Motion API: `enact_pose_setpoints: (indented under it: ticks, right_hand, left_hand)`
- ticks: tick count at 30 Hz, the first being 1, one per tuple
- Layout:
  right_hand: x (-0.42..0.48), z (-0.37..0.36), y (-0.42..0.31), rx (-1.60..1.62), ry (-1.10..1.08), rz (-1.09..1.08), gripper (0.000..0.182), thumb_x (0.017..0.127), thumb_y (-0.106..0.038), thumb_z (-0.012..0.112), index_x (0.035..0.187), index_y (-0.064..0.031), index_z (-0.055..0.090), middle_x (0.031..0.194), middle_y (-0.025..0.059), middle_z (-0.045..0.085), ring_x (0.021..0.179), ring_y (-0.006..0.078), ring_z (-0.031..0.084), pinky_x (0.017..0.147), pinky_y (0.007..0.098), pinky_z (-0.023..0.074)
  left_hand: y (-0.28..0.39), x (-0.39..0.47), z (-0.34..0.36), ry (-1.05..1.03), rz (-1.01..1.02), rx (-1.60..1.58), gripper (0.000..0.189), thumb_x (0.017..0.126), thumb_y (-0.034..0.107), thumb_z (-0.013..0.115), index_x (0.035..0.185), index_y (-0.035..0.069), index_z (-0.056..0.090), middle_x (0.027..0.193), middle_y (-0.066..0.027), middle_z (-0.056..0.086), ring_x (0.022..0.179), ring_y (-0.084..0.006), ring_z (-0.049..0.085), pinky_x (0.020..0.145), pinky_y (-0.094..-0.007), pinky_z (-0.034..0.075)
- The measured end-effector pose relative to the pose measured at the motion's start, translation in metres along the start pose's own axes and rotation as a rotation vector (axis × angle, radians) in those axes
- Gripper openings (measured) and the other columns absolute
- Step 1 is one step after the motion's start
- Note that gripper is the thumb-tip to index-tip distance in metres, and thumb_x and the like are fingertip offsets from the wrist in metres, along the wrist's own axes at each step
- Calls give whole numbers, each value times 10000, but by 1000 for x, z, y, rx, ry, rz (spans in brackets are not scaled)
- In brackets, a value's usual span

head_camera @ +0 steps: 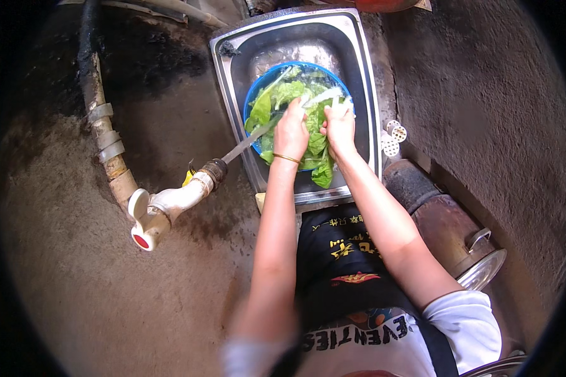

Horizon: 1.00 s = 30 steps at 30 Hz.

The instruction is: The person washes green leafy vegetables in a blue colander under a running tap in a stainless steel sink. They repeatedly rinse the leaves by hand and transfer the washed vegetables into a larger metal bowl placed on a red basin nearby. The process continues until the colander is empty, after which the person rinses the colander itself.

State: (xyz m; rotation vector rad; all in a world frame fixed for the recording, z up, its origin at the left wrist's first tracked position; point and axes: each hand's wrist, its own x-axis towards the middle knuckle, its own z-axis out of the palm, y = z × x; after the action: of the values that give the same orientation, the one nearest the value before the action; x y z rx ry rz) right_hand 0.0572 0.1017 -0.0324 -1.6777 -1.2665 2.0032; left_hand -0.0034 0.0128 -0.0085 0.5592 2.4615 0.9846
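Water runs from a white plastic tap (177,200) into a blue-rimmed basin (246,106) that stands in a stainless steel sink (369,94). Leafy greens (287,92) lie in the water. My left hand (292,129), with a thin bracelet at its wrist, is over the basin's middle, its fingers at the pale stems where the stream splashes. Close beside it on the right, my right hand (340,127) is closed round the stems of some greens, whose leaves hang over the basin's near edge. The fingertips of both hands are partly hidden by splashing water and stems.
A pipe (99,110) runs down the wall on the left to the tap. Right of the sink are white perforated cylinders (390,143) and a large metal pot (445,231) with a shiny lid. A dark scouring pad (228,49) lies at the sink's far left corner.
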Motion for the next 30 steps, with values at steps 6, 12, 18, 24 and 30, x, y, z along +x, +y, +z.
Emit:
enact_pose_setpoints:
  ticks: [6, 12, 18, 24, 30]
  right_hand:
    - [37, 27, 17, -102, 182, -112, 302, 793, -164, 624, 959, 66, 521, 900, 197, 612, 828, 281, 597, 783, 382, 437]
    - [35, 19, 13, -269, 121, -290, 280, 835, -227, 581, 914, 41, 559, 852, 207, 620, 815, 309, 604, 746, 375, 448]
    - [2, 0, -23, 48, -41, -249, 256, 758, -163, 708, 890, 0, 560, 819, 25, 597, 681, 116, 546, 626, 259, 453]
    - [-14, -10, -65, 203, -214, -331, 223, 920, -228, 499, 990, -19, 523, 650, 4, 497, 499, 54, 430, 470, 179, 347]
    - [4, -16, -37, 22, -354, -229, 271, 877, -161, 530, 1087, 4, 485, 849, 57, 551, 703, 100, 522, 597, 231, 426]
  left_hand:
    - [31, 8, -11, 59, -151, 75, 359, 847, 308, 516, 668, 14, 617, 684, -232, 588, 650, -392, 593, 604, -456, 472]
    - [17, 37, -13, 319, 34, 203, 169, 831, 160, 511, 899, 24, 586, 840, -197, 599, 756, -379, 587, 666, -464, 467]
    - [-13, 58, -2, 296, -49, 347, 204, 815, 258, 583, 893, 70, 573, 866, -156, 602, 790, -354, 576, 680, -443, 459]
    - [24, 24, -24, 329, 57, 235, 238, 816, 293, 596, 752, 64, 593, 646, -111, 585, 688, -292, 544, 621, -410, 425]
    - [5, -8, -13, 128, 87, -14, 118, 851, 171, 541, 830, 68, 594, 631, -50, 588, 722, -228, 525, 672, -346, 426]
